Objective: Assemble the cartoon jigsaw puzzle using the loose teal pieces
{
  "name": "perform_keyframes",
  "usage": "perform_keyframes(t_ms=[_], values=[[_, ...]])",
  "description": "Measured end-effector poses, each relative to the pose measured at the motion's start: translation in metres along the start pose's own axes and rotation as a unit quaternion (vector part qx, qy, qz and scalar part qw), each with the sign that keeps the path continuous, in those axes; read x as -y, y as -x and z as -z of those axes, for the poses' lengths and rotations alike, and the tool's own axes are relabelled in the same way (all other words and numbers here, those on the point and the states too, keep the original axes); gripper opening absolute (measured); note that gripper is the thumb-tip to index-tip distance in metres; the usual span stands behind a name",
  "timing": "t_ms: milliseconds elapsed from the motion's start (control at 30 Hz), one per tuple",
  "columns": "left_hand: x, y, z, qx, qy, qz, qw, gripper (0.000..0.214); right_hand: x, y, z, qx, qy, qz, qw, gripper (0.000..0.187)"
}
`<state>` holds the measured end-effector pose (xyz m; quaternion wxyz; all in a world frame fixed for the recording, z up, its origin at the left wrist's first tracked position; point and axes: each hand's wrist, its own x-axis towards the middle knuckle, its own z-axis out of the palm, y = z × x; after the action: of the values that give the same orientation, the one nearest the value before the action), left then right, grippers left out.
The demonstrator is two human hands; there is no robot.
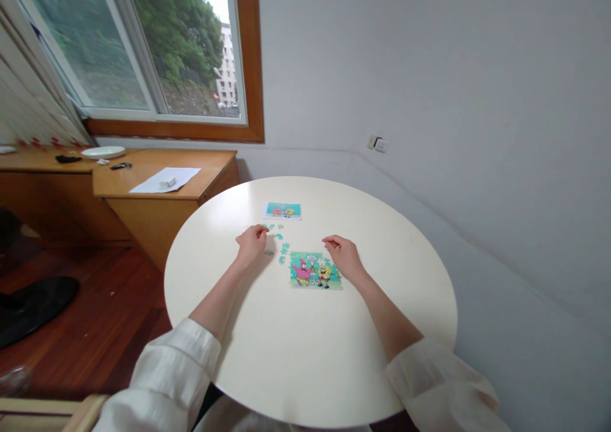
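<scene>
A partly built cartoon jigsaw puzzle point(314, 271) lies near the middle of the round white table point(296, 343). Several loose teal puzzle pieces point(281, 249) lie scattered just left of it. My left hand point(251, 243) rests on the table with its fingertips pinched on a teal piece at the far end of the loose ones. My right hand point(342, 256) sits at the puzzle's upper right corner, fingers curled in a pinch; what they hold is too small to make out. A small reference picture point(282, 210) of the same cartoon lies farther back.
A wooden desk point(162, 196) stands left of the table under the window, carrying a sheet of paper point(165, 179), a white plate point(103, 153) and small dark items. A black chair base point(33, 305) sits on the wooden floor. A wall outlet point(377, 143) is behind.
</scene>
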<state>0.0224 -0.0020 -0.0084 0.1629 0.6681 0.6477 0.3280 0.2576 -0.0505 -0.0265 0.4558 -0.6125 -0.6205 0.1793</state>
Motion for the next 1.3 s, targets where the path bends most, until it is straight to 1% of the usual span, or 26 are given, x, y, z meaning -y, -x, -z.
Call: perform_keyframes(t_ms=[300, 500, 667, 833, 967, 1100, 1300], values=[[0.001, 0.0, 0.002, 0.006, -0.008, 0.01, 1.0, 0.028, 0.002, 0.001, 0.0, 0.022, 0.013, 0.005, 1.0, 0.02], [0.005, -0.001, 0.0, 0.007, 0.0, 0.02, 1.0, 0.028, -0.003, 0.0, -0.003, 0.03, 0.02, 0.014, 0.999, 0.02], [0.009, -0.004, 0.001, -0.012, 0.007, 0.031, 0.999, 0.027, -0.006, -0.001, -0.004, 0.033, 0.024, 0.017, 0.999, 0.02], [0.011, -0.007, 0.004, -0.026, 0.009, 0.038, 0.999, 0.026, -0.004, -0.001, -0.004, 0.044, 0.029, 0.01, 0.999, 0.02], [0.012, -0.008, 0.003, -0.025, 0.008, 0.028, 0.999, 0.026, -0.002, 0.0, -0.004, 0.053, 0.031, 0.009, 0.998, 0.02], [0.01, -0.006, 0.002, -0.01, 0.007, 0.009, 1.0, 0.025, -0.004, 0.0, -0.005, 0.059, 0.031, 0.007, 0.998, 0.021], [0.006, -0.003, 0.004, -0.004, 0.006, -0.011, 1.0, 0.025, -0.006, 0.0, -0.006, 0.056, 0.031, 0.019, 0.998, 0.02]])
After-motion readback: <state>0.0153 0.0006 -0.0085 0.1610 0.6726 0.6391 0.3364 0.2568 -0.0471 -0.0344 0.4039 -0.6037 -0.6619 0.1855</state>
